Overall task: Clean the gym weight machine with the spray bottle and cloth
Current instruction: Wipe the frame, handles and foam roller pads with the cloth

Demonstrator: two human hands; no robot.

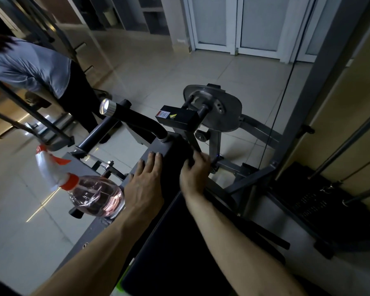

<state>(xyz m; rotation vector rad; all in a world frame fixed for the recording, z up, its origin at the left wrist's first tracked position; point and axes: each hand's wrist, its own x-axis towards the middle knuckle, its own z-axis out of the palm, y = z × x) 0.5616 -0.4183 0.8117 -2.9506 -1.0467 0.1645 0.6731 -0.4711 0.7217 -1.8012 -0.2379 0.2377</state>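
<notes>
head view | your left hand point(144, 183) lies flat with straight fingers on the dark pad point(175, 212) of the weight machine point(215, 113), holding nothing | your right hand point(195, 173) curls its fingers over the right edge of the pad | the spray bottle point(96, 196) with pink liquid sits on the grey frame, just left of your left hand

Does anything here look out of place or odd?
Only small things. The bottle is perched on the machine's frame beside the left hand, where a knock might tip it. No cloth shows: the left hand lies flat on the pad, and the right hand grips the pad's side.
</notes>
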